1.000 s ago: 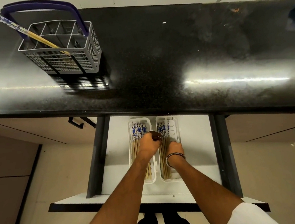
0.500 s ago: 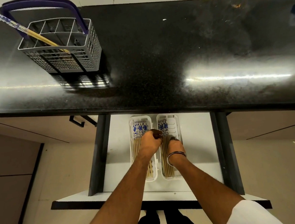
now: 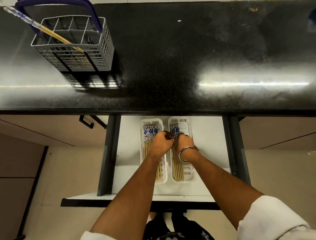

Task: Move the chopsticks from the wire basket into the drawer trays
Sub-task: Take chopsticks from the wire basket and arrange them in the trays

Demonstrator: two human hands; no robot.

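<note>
Both hands were down in the open drawer [image 3: 209, 153]. The left hand [image 3: 160, 145] and right hand [image 3: 185, 143], fingers curled, gripped chopsticks [image 3: 177, 165] in the right tray [image 3: 192, 172]. These lay lengthwise, blue-patterned ends toward the counter [image 3: 167, 62]. One pair [image 3: 52, 34] leaned in the basket [image 3: 76, 56], patterned ends up-left.

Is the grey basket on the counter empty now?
No, chopsticks with blue patterned ends still lean out of the wire basket on the counter.
</note>
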